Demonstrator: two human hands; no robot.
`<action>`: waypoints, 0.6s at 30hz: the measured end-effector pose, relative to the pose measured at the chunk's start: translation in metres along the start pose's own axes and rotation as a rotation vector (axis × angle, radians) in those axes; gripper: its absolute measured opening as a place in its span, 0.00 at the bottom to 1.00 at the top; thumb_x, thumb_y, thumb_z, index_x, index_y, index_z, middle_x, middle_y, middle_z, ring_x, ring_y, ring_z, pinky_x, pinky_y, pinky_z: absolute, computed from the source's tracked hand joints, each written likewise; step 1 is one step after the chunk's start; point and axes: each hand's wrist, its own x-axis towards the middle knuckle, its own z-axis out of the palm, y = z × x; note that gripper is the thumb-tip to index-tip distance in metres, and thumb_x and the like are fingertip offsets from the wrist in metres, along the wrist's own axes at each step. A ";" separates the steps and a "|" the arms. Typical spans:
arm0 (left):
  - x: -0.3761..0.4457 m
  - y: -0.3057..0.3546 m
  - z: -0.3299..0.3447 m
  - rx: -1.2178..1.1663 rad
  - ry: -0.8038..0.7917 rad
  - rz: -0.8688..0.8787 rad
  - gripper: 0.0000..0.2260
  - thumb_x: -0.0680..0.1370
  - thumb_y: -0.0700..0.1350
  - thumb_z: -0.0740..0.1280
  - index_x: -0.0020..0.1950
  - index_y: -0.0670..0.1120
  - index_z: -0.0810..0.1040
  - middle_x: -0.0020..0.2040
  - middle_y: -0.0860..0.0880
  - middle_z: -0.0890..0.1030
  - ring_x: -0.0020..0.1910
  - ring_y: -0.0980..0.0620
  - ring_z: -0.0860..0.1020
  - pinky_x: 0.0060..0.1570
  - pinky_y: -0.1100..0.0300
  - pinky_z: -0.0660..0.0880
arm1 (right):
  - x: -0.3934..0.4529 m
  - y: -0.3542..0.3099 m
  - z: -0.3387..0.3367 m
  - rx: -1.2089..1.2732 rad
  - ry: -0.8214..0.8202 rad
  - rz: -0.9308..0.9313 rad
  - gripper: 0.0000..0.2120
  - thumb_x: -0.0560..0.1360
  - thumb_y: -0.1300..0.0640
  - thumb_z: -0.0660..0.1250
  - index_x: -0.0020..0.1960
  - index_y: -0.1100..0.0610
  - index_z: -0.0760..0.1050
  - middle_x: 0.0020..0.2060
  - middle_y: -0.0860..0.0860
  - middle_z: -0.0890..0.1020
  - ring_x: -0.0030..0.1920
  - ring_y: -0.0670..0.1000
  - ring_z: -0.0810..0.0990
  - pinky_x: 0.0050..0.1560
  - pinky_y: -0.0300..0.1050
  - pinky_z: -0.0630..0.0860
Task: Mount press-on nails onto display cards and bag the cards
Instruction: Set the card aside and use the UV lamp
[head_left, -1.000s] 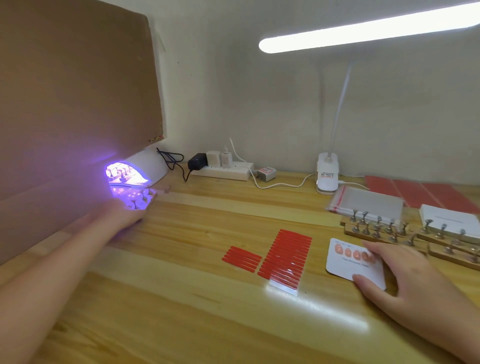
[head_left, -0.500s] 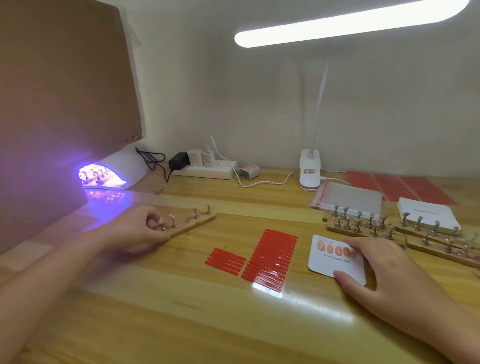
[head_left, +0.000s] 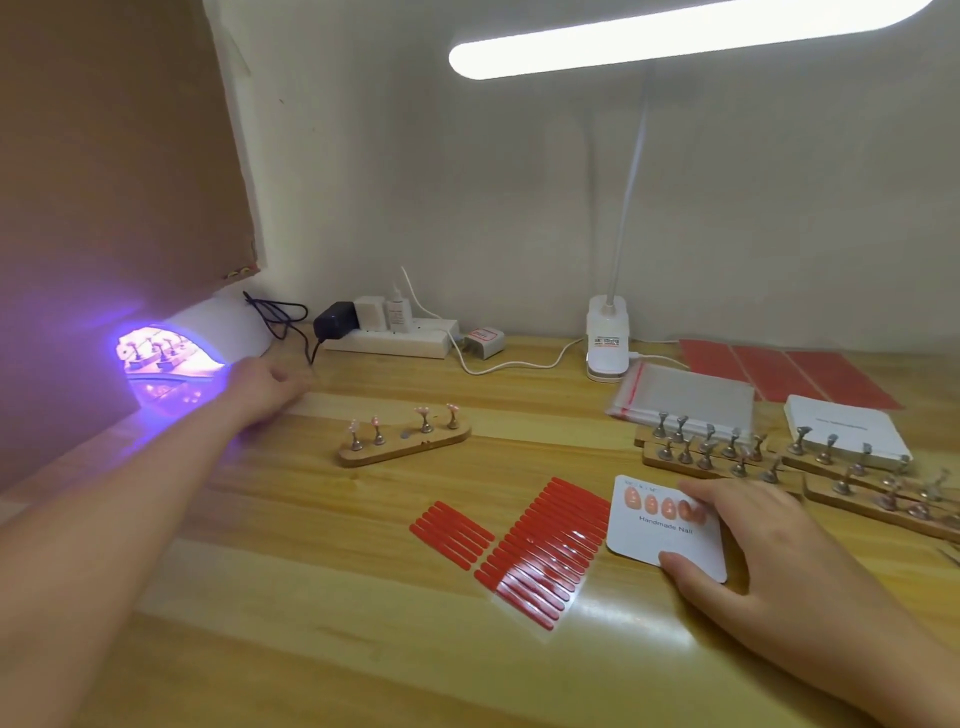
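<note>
Nearest, toward the desk's (head_left: 311, 649) front right, the right hand (head_left: 769, 566) presses the display card (head_left: 662, 532) flat, thumb on its near edge and relaxed fingers (head_left: 698, 491) lying over its far right corner; four pink nails (head_left: 665, 506) sit in a row along its top. Just left of it lie the red adhesive strips (head_left: 545, 551), untouched. A good next nail likely wants that card pinned as it is, so it cannot slide while a tab or nail is pressed down.

Mid-desk, the wooden holder (head_left: 405, 444) stands alone, four small nails (head_left: 423, 413) on its pegs and one peg bare. More holders (head_left: 727, 457) with empty pegs, clear bags (head_left: 685, 397) and a card stack (head_left: 841, 431) crowd the right edge.

Farthest, at the back left corner, the left hand (head_left: 265, 384) reaches by the glowing UV lamp (head_left: 171, 353), fingers loosely curled and seemingly holding nothing. Anything lifted from there should probably be carried level, so its nails stay seated on their pegs.
</note>
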 end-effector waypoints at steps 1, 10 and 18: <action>0.003 0.001 0.004 0.045 -0.015 0.017 0.17 0.74 0.50 0.73 0.53 0.38 0.82 0.51 0.39 0.81 0.52 0.39 0.78 0.47 0.55 0.71 | 0.000 0.000 0.000 -0.003 -0.001 0.001 0.31 0.70 0.30 0.57 0.70 0.40 0.60 0.54 0.31 0.64 0.58 0.35 0.61 0.56 0.33 0.62; -0.004 0.001 0.009 0.135 0.176 0.085 0.09 0.75 0.47 0.72 0.49 0.43 0.85 0.50 0.44 0.83 0.50 0.43 0.79 0.45 0.58 0.74 | 0.001 0.000 0.000 0.011 -0.016 0.014 0.30 0.70 0.31 0.58 0.69 0.39 0.60 0.54 0.31 0.64 0.58 0.35 0.61 0.55 0.33 0.63; -0.067 0.039 0.005 -0.562 0.143 0.353 0.07 0.73 0.42 0.73 0.41 0.54 0.80 0.37 0.59 0.83 0.36 0.59 0.80 0.38 0.71 0.74 | 0.001 -0.001 0.000 -0.005 -0.010 0.002 0.30 0.71 0.31 0.57 0.70 0.41 0.61 0.55 0.31 0.63 0.57 0.35 0.59 0.54 0.33 0.60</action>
